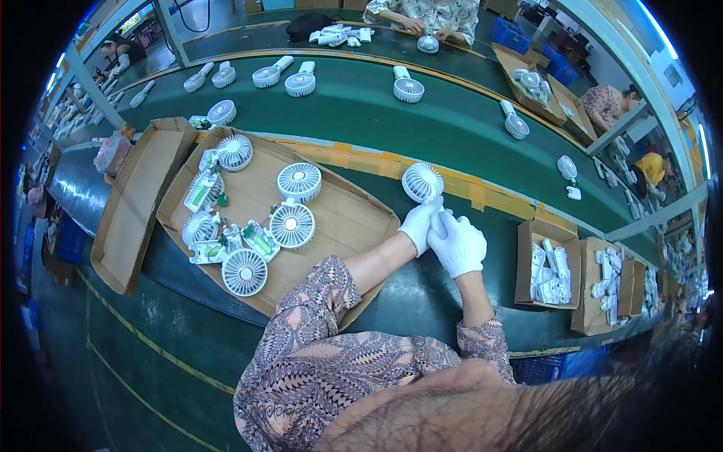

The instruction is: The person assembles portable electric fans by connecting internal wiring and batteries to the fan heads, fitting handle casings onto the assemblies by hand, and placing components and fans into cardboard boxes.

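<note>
A white handheld fan (422, 182) is gripped in front of me, its round caged head pointing away toward the conveyor. My left hand (419, 224), in a white glove, is closed round the fan just below its head. Pressed against it, my gloved right hand (457, 242) is closed at the handle end; the handle is mostly hidden by both gloves. Left of my hands, a cardboard tray (331, 215) carries several fan heads, such as a fan head (291, 225) with its white grille, and opened handles with green parts, one being an open handle (260, 239).
An empty cardboard tray (124, 237) lies at the far left. To the right stand a carton of white handle covers (552, 273) and a second carton (594, 320). Beyond the yellow-taped edge, a green conveyor (343, 113) bears several fans. A person (433, 16) handles a fan opposite.
</note>
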Demonstrator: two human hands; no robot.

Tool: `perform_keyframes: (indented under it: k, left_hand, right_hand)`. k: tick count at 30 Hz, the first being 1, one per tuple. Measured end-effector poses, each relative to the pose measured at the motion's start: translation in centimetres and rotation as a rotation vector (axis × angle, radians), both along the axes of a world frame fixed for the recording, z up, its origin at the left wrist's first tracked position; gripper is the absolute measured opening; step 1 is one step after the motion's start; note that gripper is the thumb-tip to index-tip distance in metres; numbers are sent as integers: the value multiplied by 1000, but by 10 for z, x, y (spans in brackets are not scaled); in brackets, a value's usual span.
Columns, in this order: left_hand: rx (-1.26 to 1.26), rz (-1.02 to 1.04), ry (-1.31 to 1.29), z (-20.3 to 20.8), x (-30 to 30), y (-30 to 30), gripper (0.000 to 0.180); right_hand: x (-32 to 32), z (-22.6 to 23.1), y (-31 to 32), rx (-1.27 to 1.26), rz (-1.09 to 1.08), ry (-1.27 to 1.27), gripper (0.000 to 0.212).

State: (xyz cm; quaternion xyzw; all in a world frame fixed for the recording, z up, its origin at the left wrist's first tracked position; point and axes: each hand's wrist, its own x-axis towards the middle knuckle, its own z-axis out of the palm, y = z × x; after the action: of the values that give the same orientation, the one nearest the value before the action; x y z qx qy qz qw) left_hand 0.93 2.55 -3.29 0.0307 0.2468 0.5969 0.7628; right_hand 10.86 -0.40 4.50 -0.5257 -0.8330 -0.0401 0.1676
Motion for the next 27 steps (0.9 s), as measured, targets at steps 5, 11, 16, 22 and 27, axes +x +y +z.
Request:
perform_keyframes:
  k: [5,11,16,22,27]
  left_hand:
    - [61,23,162,8,-2,-6,19]
    - [306,110,454,33,-2,-13,25]
    - [352,104,578,36,-1,-14,29]
    - [379,126,659,31,2,-10,31]
    - [397,123,597,38,1,-12,31]
  right_hand:
    - [7,-4,-2,-38,61,150,30]
    - [35,-32,25,-885,32,1061,32]
    - [28,-45,22,-1154,232,1357,29]
    - [31,-52,24,-1134,259,1318,27]
    - [32,-50,23,-1085,238,1287,30]
